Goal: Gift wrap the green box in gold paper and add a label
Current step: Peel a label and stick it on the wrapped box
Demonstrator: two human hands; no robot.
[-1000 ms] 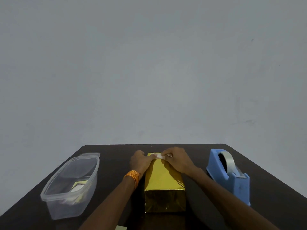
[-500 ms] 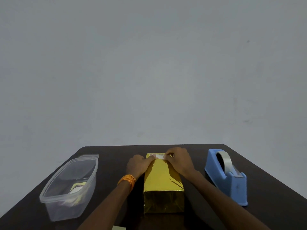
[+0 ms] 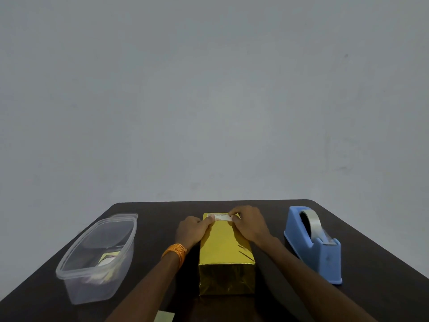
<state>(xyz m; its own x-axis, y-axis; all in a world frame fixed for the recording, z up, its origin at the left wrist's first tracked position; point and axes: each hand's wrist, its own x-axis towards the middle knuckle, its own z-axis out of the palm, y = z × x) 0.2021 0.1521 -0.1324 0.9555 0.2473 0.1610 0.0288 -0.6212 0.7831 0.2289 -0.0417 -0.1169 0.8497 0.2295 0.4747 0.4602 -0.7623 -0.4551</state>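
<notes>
The box (image 3: 225, 254), fully covered in shiny gold paper, lies lengthwise in the middle of the dark table (image 3: 371, 263). A small white label (image 3: 220, 216) lies flat across the far end of its top face. My left hand (image 3: 190, 231) rests against the box's left side, its fingertips pressing the label's left end. My right hand (image 3: 249, 225) lies over the far right corner, thumb and fingers pressing the label's right end. No green shows under the paper.
A clear plastic tub (image 3: 76, 270) with paper labels inside stands on the left. A blue tape dispenser (image 3: 313, 245) with a clear roll stands on the right. A pale green paper scrap (image 3: 163, 317) lies at the near edge. A grey wall is behind.
Both hands have spread slightly apart along the label, so more of it shows flat on the box top. The box has not moved.
</notes>
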